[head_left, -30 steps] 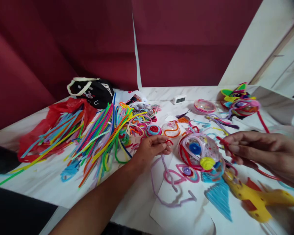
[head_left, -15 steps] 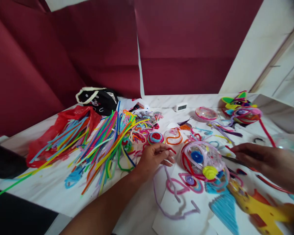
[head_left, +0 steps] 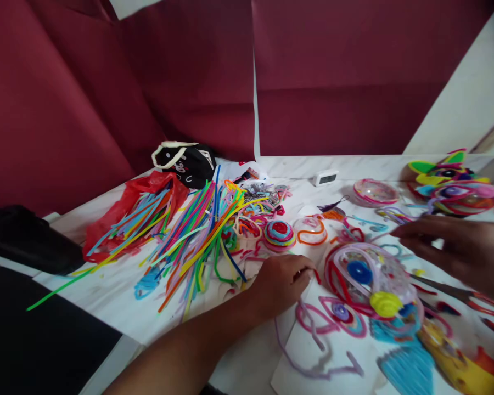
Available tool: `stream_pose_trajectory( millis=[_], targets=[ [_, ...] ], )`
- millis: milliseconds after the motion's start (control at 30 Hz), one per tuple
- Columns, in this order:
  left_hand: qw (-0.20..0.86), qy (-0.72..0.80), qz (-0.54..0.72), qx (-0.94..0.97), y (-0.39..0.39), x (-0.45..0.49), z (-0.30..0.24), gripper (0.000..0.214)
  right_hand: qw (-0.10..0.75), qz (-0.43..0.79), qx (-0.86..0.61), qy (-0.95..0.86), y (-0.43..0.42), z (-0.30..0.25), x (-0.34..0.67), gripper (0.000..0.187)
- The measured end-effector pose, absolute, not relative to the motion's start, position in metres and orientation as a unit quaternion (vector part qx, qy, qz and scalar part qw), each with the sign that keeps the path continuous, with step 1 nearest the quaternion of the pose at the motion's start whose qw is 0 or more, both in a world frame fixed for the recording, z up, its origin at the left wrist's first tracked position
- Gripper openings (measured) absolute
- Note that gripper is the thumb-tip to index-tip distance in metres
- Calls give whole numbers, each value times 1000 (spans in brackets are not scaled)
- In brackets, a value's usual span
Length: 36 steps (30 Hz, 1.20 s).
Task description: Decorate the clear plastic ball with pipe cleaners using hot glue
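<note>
My left hand [head_left: 286, 282] is closed in a pinch, with a short red pipe cleaner [head_left: 316, 275] sticking out past the fingertips. Just right of it sits a clear dome [head_left: 399, 269] wound with lilac and red pipe cleaners, bearing a blue coil [head_left: 359, 271] and a yellow coil [head_left: 386, 304]. My right hand [head_left: 456, 252], blurred, hovers beyond the dome with its fingers drawn together. A pale strand [head_left: 381, 237] shows at its fingertips; whether they grip it is unclear. Below that hand lie scissors [head_left: 444, 286] with red handles.
Loose pipe cleaners [head_left: 197, 236] are heaped on the left beside a red plastic bag [head_left: 138, 189]. A lilac pipe cleaner [head_left: 288, 356] and an eye-shaped piece [head_left: 341, 315] lie in front. Behind stand a small white digital display [head_left: 325, 178], a wound bowl [head_left: 376, 192] and a colourful figure [head_left: 448, 175].
The view has turned left, so things sit further right. My right hand has lifted off the scissors, which now lie on the table. My left hand still pinches the red pipe cleaner.
</note>
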<state>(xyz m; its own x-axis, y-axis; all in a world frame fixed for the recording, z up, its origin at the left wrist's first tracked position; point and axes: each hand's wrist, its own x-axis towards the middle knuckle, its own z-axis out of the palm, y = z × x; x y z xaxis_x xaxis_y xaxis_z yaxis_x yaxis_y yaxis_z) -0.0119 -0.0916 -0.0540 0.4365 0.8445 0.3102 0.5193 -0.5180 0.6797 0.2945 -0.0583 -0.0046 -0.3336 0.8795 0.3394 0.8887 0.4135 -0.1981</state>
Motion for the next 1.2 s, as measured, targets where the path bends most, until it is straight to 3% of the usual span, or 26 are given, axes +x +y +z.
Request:
stream_pose_trajectory(
  millis=[167, 267, 500, 867, 1067, 1200],
  targets=[
    [172, 393, 276, 860, -92, -10, -59, 17, 116, 65, -395, -909, -1, 29, 212, 24],
    [93, 381, 244, 887, -93, -10, -65, 21, 37, 52, -388, -919, 41, 22, 172, 26],
    [-40, 362, 226, 903, -93, -11, -78, 18, -41, 34, -330, -943, 105, -8, 117, 39],
    [-35, 336, 200, 920, -97, -12, -72, 16, -87, 46, -263, -960, 113, -32, 103, 21],
    [-32, 333, 189, 923, -99, -10, -74, 14, -79, 16, -279, -957, 99, 7, 107, 21],
    [-30, 327, 182, 927, -98, -9, -76, 13, -64, 43, -202, -976, 58, 31, 69, 21]
  ],
)
